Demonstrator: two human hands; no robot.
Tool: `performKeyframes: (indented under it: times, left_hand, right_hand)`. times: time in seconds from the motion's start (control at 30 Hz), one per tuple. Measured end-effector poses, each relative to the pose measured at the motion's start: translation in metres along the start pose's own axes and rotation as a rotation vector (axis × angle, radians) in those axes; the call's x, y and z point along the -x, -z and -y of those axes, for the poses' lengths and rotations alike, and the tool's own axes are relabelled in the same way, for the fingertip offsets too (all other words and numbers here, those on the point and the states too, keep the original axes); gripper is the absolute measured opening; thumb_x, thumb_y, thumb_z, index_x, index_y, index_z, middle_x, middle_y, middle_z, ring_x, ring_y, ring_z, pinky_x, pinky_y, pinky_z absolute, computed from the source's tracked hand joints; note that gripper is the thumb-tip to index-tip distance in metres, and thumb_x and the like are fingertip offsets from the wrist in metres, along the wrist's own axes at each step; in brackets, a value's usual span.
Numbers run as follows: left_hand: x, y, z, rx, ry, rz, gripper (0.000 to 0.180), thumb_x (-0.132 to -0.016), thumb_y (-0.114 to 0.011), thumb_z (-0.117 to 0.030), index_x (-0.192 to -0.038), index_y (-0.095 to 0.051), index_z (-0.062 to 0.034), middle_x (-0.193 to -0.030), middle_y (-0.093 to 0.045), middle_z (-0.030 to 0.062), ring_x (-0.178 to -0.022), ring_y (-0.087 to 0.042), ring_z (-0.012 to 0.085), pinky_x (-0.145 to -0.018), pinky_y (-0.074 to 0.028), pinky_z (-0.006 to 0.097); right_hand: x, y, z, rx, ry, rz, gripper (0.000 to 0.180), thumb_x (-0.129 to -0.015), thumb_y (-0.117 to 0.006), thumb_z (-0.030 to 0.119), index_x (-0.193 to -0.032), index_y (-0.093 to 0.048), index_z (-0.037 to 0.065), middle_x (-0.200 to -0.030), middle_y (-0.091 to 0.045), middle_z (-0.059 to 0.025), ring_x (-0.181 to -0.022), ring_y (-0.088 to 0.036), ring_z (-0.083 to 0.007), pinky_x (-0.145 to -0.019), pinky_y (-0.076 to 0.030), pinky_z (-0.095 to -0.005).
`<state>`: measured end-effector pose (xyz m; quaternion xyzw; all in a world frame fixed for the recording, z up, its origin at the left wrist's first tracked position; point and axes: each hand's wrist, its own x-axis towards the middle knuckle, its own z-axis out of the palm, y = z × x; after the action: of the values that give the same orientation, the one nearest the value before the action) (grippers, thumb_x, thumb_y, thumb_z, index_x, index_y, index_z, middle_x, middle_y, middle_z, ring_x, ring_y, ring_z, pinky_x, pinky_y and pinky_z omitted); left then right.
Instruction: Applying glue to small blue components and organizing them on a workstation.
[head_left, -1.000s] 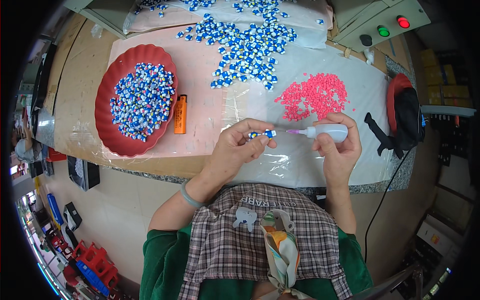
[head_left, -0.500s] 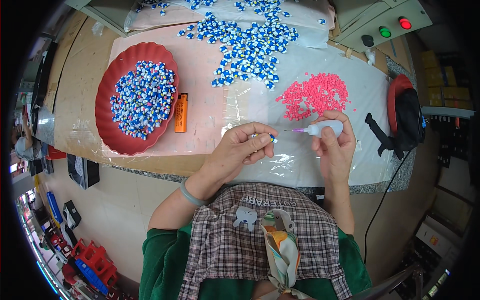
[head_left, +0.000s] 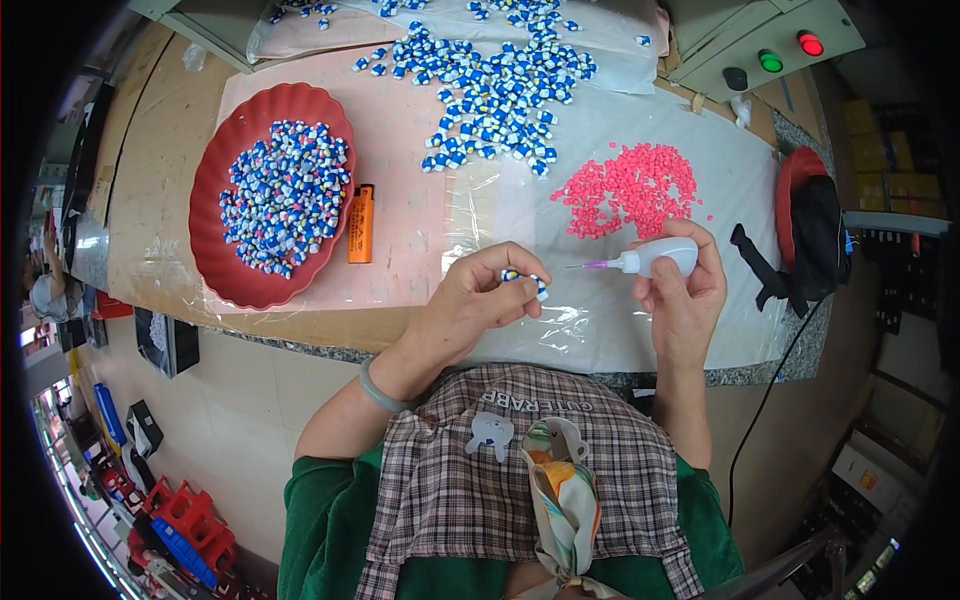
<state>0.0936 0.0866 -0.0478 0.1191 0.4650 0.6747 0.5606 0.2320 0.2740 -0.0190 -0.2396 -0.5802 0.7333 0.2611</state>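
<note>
Between the thumb and fingers of my left hand (head_left: pixel 475 300) is a small blue-and-white figurine (head_left: pixel 540 289) with a bit of yellow. My right hand (head_left: pixel 688 300) grips a white needle-tip squeeze bottle (head_left: pixel 668 257). Its purple collar and thin needle point left toward the figurine, with a gap between them. Just beyond the bottle lies a spread of small pink pieces (head_left: pixel 640 185). Farther off, many loose blue-and-white figurines (head_left: pixel 510 90) cover the plastic sheet.
A red scalloped tray (head_left: pixel 207 200) at left holds more figurines, some with pink bits. Beside it lies an orange lighter (head_left: pixel 361 225). At right are a red bowl (head_left: pixel 797 170) with black cloth (head_left: pixel 815 225) and a trailing cord. A grey box with lamps (head_left: pixel 770 60) stands at the back right.
My right hand and the bottle have shifted slightly right. The figurine has turned a little in my left fingers.
</note>
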Motion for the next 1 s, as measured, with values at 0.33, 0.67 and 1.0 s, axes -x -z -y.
performKeyframes:
  times: [0.33,0.67,1.0]
  left_hand:
    - [0.001,-0.005,-0.001,-0.132,-0.055,-0.023,0.021,-0.092,-0.062,-0.007,-0.112,-0.063,-0.0003,-0.085,-0.068,0.0077,-0.062,-0.048,0.0022,-0.053,-0.033,0.017]
    - [0.001,-0.006,0.005,-0.265,-0.21,-0.051,0.02,-0.09,-0.065,-0.003,-0.108,-0.062,0.002,-0.099,-0.067,0.0074,-0.092,-0.067,0.0128,-0.08,-0.052,0.023]
    - [0.0,-0.005,0.003,-0.284,-0.188,-0.024,0.023,-0.09,-0.065,-0.003,-0.112,-0.06,0.0029,-0.104,-0.065,0.0092,-0.096,-0.067,0.0163,-0.086,-0.053,0.027]
  right_hand:
    - [0.009,-0.009,0.01,0.261,0.183,-0.005,0.036,-0.096,-0.058,0.021,-0.123,-0.051,-0.002,-0.092,-0.066,-0.0149,-0.06,-0.057,-0.0105,-0.05,-0.041,-0.0204]
    - [0.016,-0.01,0.011,0.673,0.534,0.114,0.037,-0.096,-0.055,0.018,-0.126,-0.05,-0.004,-0.09,-0.068,-0.0162,-0.06,-0.059,-0.0116,-0.052,-0.046,-0.021]
    - [0.021,-0.012,0.012,0.719,0.538,0.12,0.042,-0.087,-0.07,0.015,-0.119,-0.054,-0.006,-0.094,-0.067,-0.0181,-0.078,-0.069,-0.0245,-0.067,-0.055,-0.0308]
